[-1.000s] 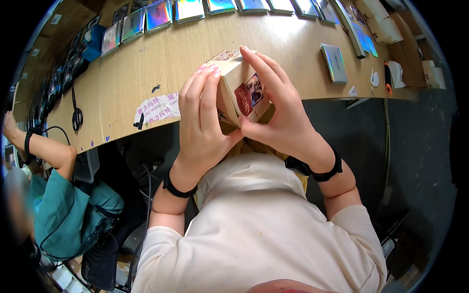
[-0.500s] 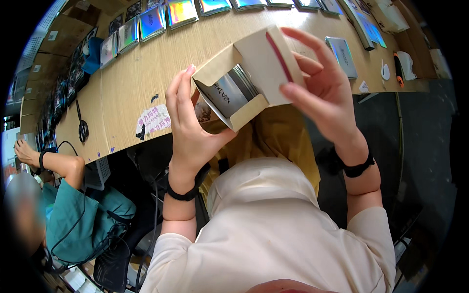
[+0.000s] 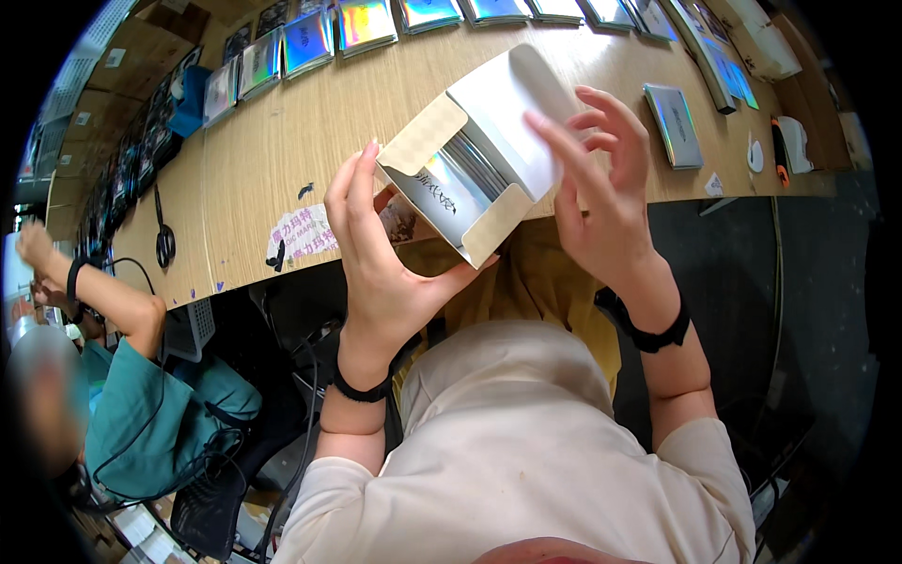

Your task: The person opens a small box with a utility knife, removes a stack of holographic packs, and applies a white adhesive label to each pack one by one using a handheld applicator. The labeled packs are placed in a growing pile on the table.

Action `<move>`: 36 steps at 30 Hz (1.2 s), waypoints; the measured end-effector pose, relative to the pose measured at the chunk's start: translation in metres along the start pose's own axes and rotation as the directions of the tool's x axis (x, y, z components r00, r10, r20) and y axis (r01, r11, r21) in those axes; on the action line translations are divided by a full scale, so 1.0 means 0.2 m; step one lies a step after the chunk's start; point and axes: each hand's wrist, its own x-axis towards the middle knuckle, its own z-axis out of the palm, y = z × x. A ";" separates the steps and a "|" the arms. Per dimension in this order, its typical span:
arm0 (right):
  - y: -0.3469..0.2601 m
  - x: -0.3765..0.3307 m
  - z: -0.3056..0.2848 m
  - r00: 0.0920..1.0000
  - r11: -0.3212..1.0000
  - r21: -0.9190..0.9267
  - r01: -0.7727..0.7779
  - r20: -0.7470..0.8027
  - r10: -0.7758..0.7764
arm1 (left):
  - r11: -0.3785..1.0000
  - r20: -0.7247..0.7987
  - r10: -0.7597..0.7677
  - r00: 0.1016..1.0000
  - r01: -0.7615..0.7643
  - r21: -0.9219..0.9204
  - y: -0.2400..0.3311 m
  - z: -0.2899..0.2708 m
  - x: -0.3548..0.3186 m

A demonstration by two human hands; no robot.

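black, loop-handled scissors (image 3: 164, 240) lie at left on the pale wood-grain tabletop (image 3: 310, 141), clear of my work. my left hand (image 3: 371, 240) has its fingers clamped around an open, cream cardboard box (image 3: 496, 224), over the tabletop's front edge, tilted, i judge, so i can see the upright, silvery flat packs (image 3: 474, 160) inside. the white-lined lid (image 3: 507, 103) stands folded back. my right hand (image 3: 606, 188) has its fingers apart beside it; blur hides whether they touch.

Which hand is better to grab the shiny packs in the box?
Probably the right hand: it's open beside the raised lid, while the left hand is busy holding the box.
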 end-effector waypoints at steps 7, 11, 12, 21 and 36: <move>-0.14 0.02 -0.08 0.952 0.986 -0.098 0.137 0.289 -0.103 | 0.996 0.019 -0.035 0.999 0.037 -0.078 -0.05 -0.07 0.02; -0.07 0.02 -0.05 0.950 0.958 -0.005 0.287 0.132 -0.284 | 0.880 -0.058 -0.410 0.910 0.379 -0.286 0.01 -0.09 0.09; -0.07 0.02 -0.04 0.935 0.938 -0.029 0.344 0.104 -0.340 | 0.919 -0.100 -0.352 0.931 0.323 -0.225 0.01 -0.09 0.10; -0.02 -0.07 -0.03 0.882 0.868 -0.167 0.468 0.025 -0.471 | 0.892 -0.150 -0.432 0.889 0.398 -0.213 -0.05 -0.16 0.15; -0.18 -0.07 -0.04 0.998 0.998 0.001 0.068 0.016 -0.068 | 0.907 0.385 -0.290 0.876 0.380 -0.181 -0.19 -0.18 0.07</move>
